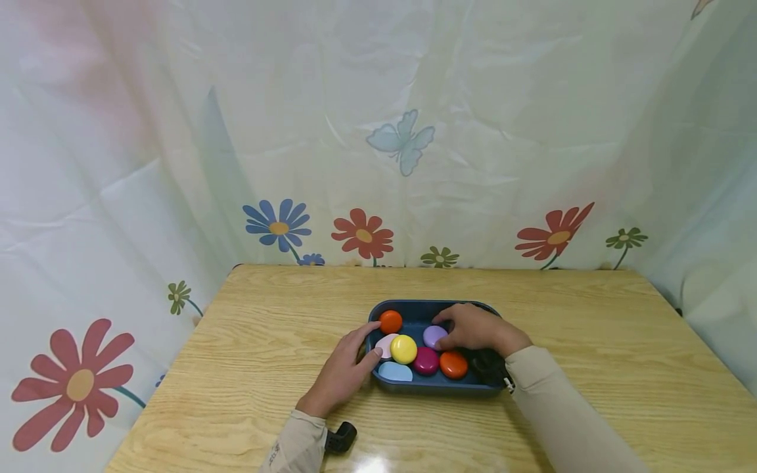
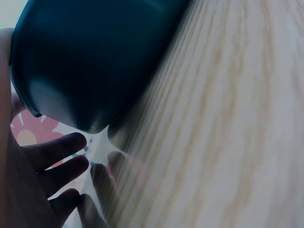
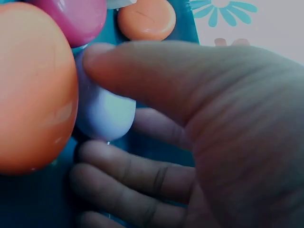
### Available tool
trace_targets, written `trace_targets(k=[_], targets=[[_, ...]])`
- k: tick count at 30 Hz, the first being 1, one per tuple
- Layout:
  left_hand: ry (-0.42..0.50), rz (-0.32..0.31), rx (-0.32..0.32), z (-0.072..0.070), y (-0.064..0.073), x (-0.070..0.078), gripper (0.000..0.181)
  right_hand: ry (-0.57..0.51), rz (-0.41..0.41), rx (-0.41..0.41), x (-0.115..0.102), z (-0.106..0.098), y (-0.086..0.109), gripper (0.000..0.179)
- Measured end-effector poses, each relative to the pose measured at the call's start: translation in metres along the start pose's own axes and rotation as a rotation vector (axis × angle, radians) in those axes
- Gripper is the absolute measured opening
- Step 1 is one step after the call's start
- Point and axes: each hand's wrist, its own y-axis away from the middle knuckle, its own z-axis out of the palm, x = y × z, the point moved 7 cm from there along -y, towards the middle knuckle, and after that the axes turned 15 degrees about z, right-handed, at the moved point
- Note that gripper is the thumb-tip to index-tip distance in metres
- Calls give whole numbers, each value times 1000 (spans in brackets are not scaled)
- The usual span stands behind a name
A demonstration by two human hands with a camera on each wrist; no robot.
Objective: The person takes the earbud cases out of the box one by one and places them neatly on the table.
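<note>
The left hand (image 1: 343, 376), fingers spread, touches its end of a blue tray (image 1: 426, 389) on the worktop (image 1: 248, 368). Inside, the right hand (image 1: 475, 327) pinches a purple disc (image 1: 433, 337) between thumb and fingers; a yellow disc (image 1: 403, 349) and a magenta disc (image 1: 426, 362) lie between the hands.

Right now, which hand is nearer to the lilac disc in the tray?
Right. The right hand is at the lilac disc, its thumb and fingers around it. The left hand is farther away, at the left end of the tray.
</note>
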Motion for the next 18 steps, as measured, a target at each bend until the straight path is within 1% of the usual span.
trace_targets(k=[3, 9, 16, 18], targets=[[5, 8, 3, 0, 0, 1, 52, -19, -5, -37, 1, 4, -3, 53], [0, -1, 1, -1, 0, 0, 52, -48, -9, -111, 3, 8, -7, 53], [3, -25, -10, 0, 0, -1, 52, -32, -36, -107, 0, 7, -8, 51], [5, -25, -6, 0, 0, -1, 51, -31, -25, -103, 1, 8, -9, 51]])
